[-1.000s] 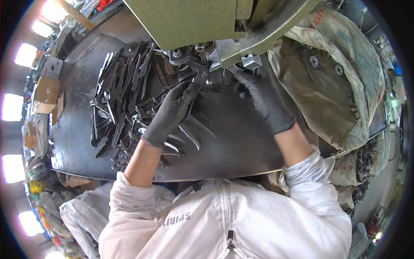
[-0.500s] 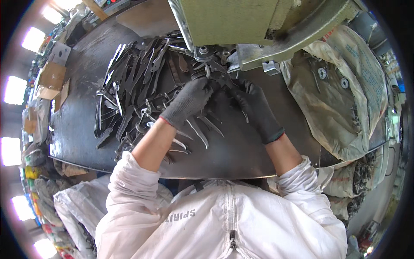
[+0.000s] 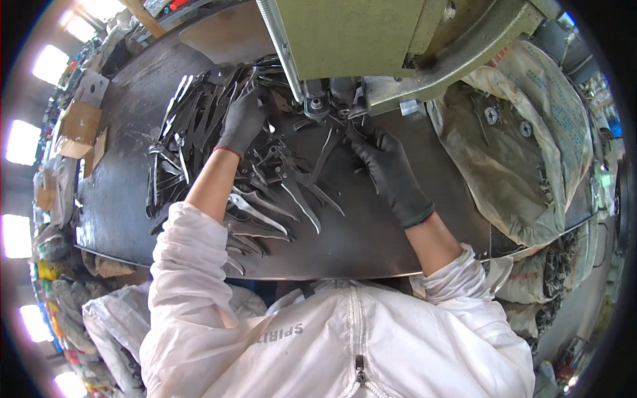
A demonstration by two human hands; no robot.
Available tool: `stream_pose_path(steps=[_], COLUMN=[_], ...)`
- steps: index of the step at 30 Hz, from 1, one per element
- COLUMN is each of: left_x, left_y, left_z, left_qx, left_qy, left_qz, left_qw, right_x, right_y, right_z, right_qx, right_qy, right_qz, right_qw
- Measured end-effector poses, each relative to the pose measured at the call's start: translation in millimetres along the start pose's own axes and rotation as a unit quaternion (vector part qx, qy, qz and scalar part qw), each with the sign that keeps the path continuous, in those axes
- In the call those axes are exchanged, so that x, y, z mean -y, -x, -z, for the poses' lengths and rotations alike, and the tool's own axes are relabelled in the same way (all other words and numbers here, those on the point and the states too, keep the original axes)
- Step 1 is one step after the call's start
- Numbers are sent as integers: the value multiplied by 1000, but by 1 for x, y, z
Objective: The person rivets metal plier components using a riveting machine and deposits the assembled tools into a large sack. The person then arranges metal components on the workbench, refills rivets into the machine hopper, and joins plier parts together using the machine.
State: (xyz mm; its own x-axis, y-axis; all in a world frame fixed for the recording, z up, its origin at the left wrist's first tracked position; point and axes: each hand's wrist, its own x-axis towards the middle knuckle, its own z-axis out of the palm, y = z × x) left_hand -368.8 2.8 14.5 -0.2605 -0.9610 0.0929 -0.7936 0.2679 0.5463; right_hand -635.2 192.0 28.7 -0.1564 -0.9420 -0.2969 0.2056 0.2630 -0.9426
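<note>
My right hand (image 3: 393, 174), in a dark grey work glove, is closed with thumb and fingertips pinching a dark metal plier-like piece (image 3: 325, 156) at the machine's small lower tooling (image 3: 317, 106). The piece's curved handle slants down to the left. My left hand (image 3: 243, 125), gloved alike, lies at the right side of a pile of flat, dark curved metal handles (image 3: 202, 116). Its fingers point away from me among the handles and are mostly hidden, so their grip does not show. Nearer me lie several jointed plier-like tools (image 3: 295, 192) with curved handles.
The green machine body (image 3: 352, 36) overhangs the far middle of the dark metal table (image 3: 391, 255). On the right sits an open woven sack (image 3: 511, 166) holding small round metal parts. Cardboard boxes (image 3: 79, 126) stand past the table's left side.
My left hand has left the machine tooling and moved left and away onto the pile of handles. My right hand stays at the tooling, shifted slightly toward me.
</note>
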Motion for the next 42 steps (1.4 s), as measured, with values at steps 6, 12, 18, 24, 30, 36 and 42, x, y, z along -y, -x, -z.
stream_pose_path(steps=[6,12,18,24,30,36,42], left_x=[-22,-54,-80,-104,-158,-98,-84], left_y=[25,95,136,138,123,106,119], left_z=[37,72,72,65,10,-15,-32], left_qx=[-26,93,188,240,330,268,275], left_qy=[322,319,320,314,464,271,277], left_qz=[-31,44,126,-6,-8,44,-19], left_qw=[946,942,920,919,822,923,920], right_x=[23,18,3,-8,-4,32,21], right_y=[22,20,15,18,14,-70,-102], right_z=[4,-1,17,18,21,250,287], right_qx=[39,15,36,40,80,-345,-277], right_qy=[40,70,48,14,-154,459,674], right_qz=[9,-41,-50,13,50,252,268], right_qw=[998,997,997,999,984,779,630])
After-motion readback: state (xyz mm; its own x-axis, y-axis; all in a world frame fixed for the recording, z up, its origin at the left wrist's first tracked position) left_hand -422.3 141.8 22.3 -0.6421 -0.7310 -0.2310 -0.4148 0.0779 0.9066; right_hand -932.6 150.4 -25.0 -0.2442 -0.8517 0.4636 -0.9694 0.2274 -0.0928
